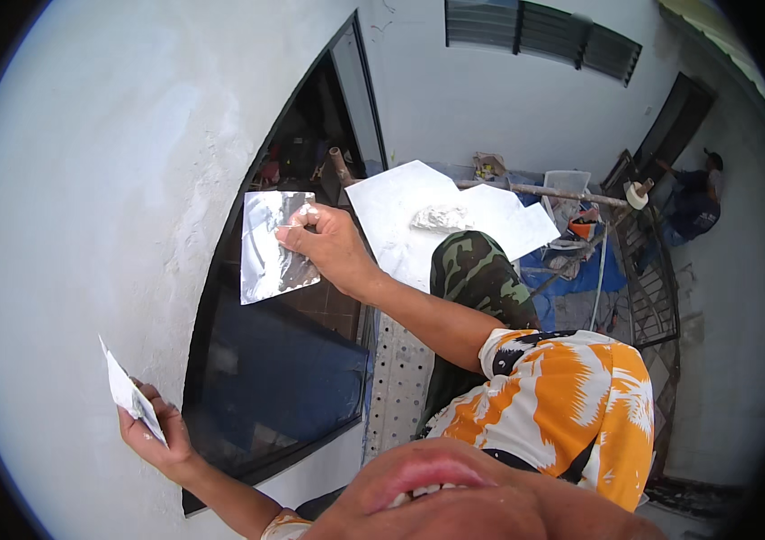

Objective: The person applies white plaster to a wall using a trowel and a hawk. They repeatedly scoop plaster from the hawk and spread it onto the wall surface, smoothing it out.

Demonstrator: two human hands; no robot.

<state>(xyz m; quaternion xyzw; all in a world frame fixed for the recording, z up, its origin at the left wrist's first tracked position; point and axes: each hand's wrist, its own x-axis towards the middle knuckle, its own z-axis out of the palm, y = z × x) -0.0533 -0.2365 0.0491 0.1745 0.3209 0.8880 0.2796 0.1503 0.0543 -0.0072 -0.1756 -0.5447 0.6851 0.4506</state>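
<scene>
My right hand (335,250) pinches a shiny, thin rectangular metal putty spreader (263,256) by its edge, in front of a dark door opening. White smears show on the fingers. Lower left, close to the white wall, my left hand (165,443) is closed on another thin flat putty spreader (129,394), seen nearly edge-on with white paste on it. To the right of my right hand lies a white board (400,193), with a mound of whitish putty (441,217) on top, beside my camouflage-clad knee.
The white wall (103,180) at left has rough patches. Beneath me is a perforated metal scaffold plank (396,378). A rusty pipe (571,193) crosses beyond the board. Blue sheeting (567,301) and clutter lie below. Another person (695,198) stands at the far right by a door.
</scene>
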